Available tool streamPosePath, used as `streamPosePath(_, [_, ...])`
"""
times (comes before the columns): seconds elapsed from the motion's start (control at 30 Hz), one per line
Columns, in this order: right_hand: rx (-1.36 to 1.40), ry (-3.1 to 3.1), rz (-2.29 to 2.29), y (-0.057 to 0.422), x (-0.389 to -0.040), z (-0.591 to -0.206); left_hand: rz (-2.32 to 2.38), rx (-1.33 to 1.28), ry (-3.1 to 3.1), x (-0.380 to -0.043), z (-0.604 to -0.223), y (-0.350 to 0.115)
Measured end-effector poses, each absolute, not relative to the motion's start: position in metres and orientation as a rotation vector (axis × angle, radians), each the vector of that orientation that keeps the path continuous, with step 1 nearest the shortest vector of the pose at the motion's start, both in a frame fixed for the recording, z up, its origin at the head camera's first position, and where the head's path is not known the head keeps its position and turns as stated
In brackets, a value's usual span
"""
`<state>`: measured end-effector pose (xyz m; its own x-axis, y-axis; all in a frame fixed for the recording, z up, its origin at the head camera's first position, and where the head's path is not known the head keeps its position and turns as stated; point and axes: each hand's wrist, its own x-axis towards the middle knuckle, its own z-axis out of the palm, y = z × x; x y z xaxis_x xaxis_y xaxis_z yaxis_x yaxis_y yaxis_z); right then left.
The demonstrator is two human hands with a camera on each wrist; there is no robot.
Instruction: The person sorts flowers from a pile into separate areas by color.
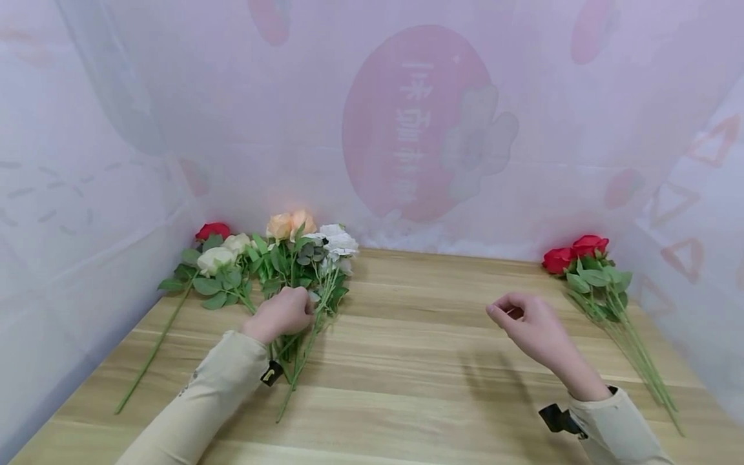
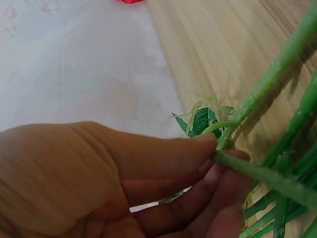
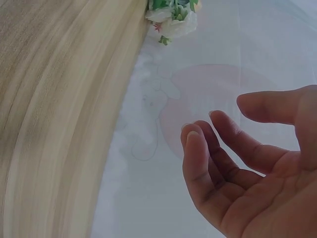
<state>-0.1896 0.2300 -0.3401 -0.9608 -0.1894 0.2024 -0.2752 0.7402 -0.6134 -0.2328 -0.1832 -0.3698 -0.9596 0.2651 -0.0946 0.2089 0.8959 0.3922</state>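
Note:
At the left of the head view, my left hand reaches into a bunch of artificial flowers and pinches a green flower stem between thumb and fingertips. Which bloom tops that stem cannot be told. Peach roses and white flowers lie just beyond this hand, cream roses to its left. My right hand hovers over the table's right half, holding nothing, its fingers loosely bent and the thumb apart from them in the right wrist view.
Red roses with long stems lie at the table's right edge. A single red rose lies at the far left, its stem slanting toward the front. Printed cloth walls in the wooden table at the back and sides.

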Motion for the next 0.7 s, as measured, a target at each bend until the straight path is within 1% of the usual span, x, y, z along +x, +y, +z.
streamPosePath(0.13, [0.372,-2.815,1.019,0.231,-0.189,-0.341,0.574,0.338,2.948,-0.230,-0.368,-0.182])
streamPosePath(0.27, [0.371,-2.820,1.023,0.231,-0.189,-0.341,0.599,0.369,2.984,-0.230,-0.367,-0.181])
streamPosePath(0.37, [0.365,-2.819,1.034,0.231,-0.189,-0.341,0.648,0.401,2.996,-0.230,-0.366,-0.179])
streamPosePath(0.57, [0.370,-2.823,1.059,0.230,-0.189,-0.341,0.755,0.383,2.951,-0.227,-0.362,-0.172])
streamPosePath(0.7, [0.373,-2.823,1.069,0.229,-0.189,-0.342,0.821,0.451,2.975,-0.225,-0.360,-0.167])
